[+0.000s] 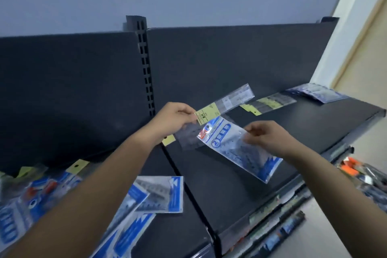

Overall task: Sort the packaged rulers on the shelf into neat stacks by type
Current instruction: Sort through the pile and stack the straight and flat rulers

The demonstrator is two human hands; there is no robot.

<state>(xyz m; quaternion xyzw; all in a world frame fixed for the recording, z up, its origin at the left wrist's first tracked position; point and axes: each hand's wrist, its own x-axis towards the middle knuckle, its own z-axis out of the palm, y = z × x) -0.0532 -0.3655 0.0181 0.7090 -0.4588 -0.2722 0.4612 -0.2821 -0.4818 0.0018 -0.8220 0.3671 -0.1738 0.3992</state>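
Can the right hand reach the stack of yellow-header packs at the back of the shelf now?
Probably not at once: the right hand already holds the blue-and-white pack. The way to the yellow-header stack looks free over the bare shelf, but the hand is full.

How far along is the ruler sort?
Early to midway. Done: a blue-packet stack and a yellow-tag stack lie at the shelf's right end. In hand: left hand holds a yellow-tag ruler, right hand a blue packet. Left: the mixed pile at lower left.
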